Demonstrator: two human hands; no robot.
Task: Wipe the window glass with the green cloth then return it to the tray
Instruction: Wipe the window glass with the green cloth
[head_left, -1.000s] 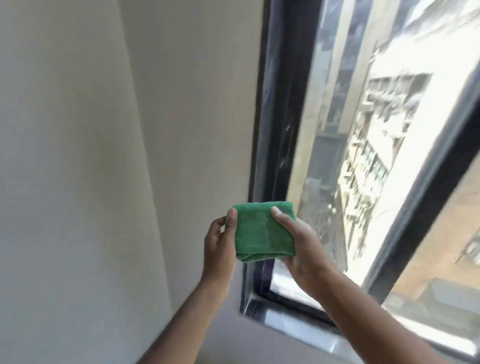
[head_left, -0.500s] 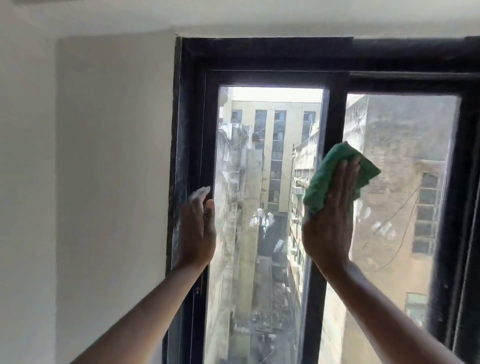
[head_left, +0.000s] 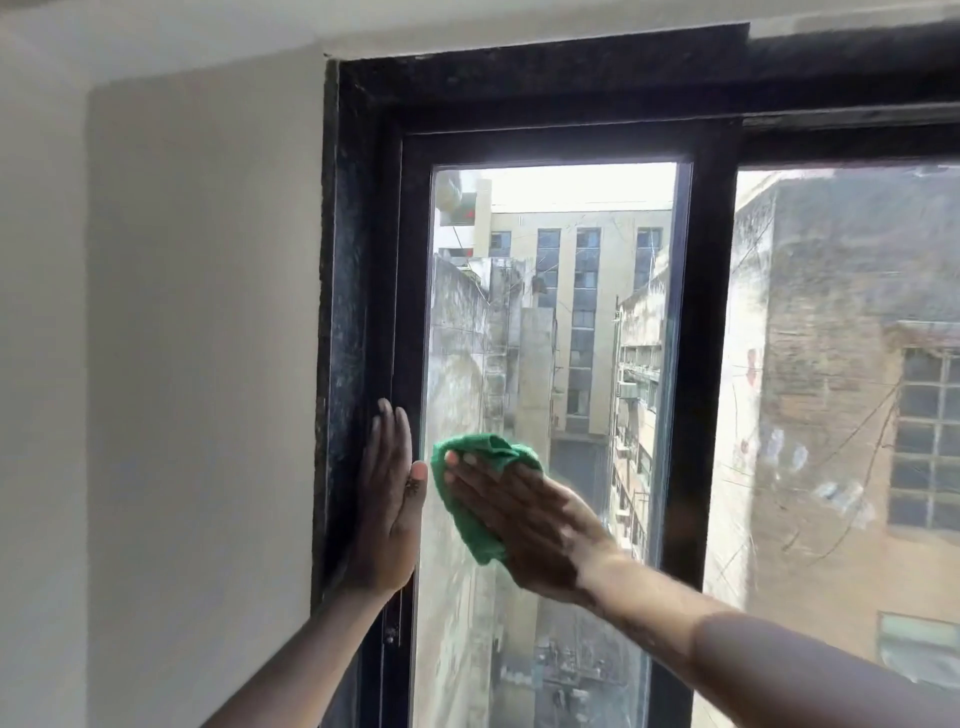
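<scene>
Here, the right hand (head_left: 524, 525) lies flat, fingers extended and close together, pressing a crumpled green microfibre cloth (head_left: 475, 480) against the left pane of clear window glass (head_left: 550, 322). Its grip is not a pinch — the cloth is held between the open palm and the glass, with folds showing above the fingertips and below the heel of the hand. The cloth sits in the lower-left part of this pane, near its left edge.

The left hand (head_left: 389, 499) is open and empty, fingers straight and pointing up, resting flat on the black window frame (head_left: 358, 312) just beside the pane (its thumb reaches toward the glass, close to the cloth but apart from it). Both forearms enter from the bottom edge.

A black vertical mullion (head_left: 698, 364) separates the left pane from a second pane on the right (head_left: 831, 364) — this one shows streaks and smears. Through the glass, multi-storey buildings (head_left: 587, 291) stand outside. A plain off-white wall (head_left: 197, 338) adjoins the frame on the left.
</scene>
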